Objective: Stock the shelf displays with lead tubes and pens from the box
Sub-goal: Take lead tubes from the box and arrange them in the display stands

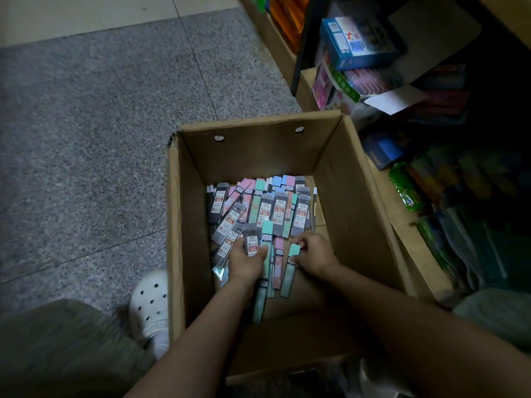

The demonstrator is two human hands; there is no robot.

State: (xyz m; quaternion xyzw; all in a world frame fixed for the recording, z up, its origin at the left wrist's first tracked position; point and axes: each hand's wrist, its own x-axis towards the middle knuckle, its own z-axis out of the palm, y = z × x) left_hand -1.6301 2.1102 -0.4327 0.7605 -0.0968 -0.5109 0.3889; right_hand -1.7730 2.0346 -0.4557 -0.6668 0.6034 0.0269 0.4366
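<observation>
An open cardboard box [189, 214] stands on the floor in front of me. Its bottom holds several flat lead tube packs [275, 208] in grey, mint, pink and blue, and a pen [314, 208] lies along the right side. Both my hands are down inside the box. My left hand [245, 262] grips a small bunch of grey lead packs [253, 244] with red labels. My right hand [314, 254] pinches the top of a mint lead pack [290, 271] lying beside a pink one.
To the right stands a low shelf [402, 219] crowded with packaged stationery, dark and hard to read. A blue box [356, 41] and other cartons sit at the upper right. My white clog [149, 305] rests on the speckled grey floor left of the box.
</observation>
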